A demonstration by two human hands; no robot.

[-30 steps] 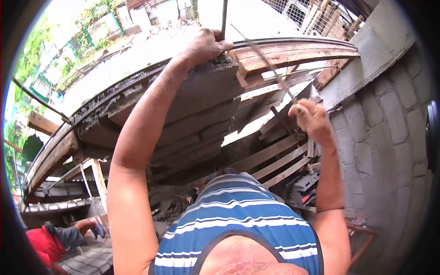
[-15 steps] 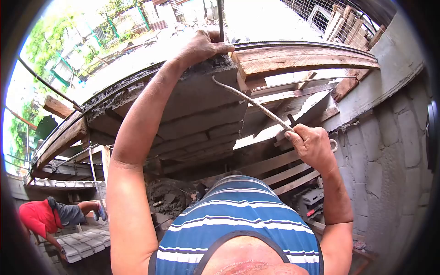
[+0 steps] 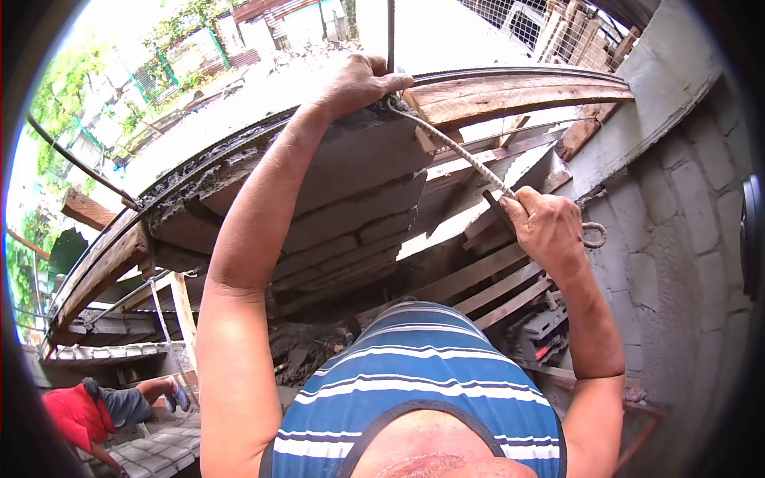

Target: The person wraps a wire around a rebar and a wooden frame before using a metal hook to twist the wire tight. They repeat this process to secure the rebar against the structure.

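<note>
My left hand is closed over the top of the grey block wall, at the foot of an upright steel bar. Its thumb lies across the base of that bar, and what its fingers hold is hidden. My right hand is wrapped around a ribbed steel rod with a looped end that sticks out beyond the fist. The rod slants up to the left, its far tip at the wall's top corner just below my left thumb. A dark, flat-looking bar shows beside my right fist.
Long steel bars and a wooden beam run along the wall top. A plastered block wall stands at right. Wooden slats lie below. At lower left, a person in a red shirt bends over stacked blocks.
The rod's tip has risen from the wall's face to its top corner beside my left thumb. My right hand has shifted slightly up the picture. My left hand stays by the upright bar.
</note>
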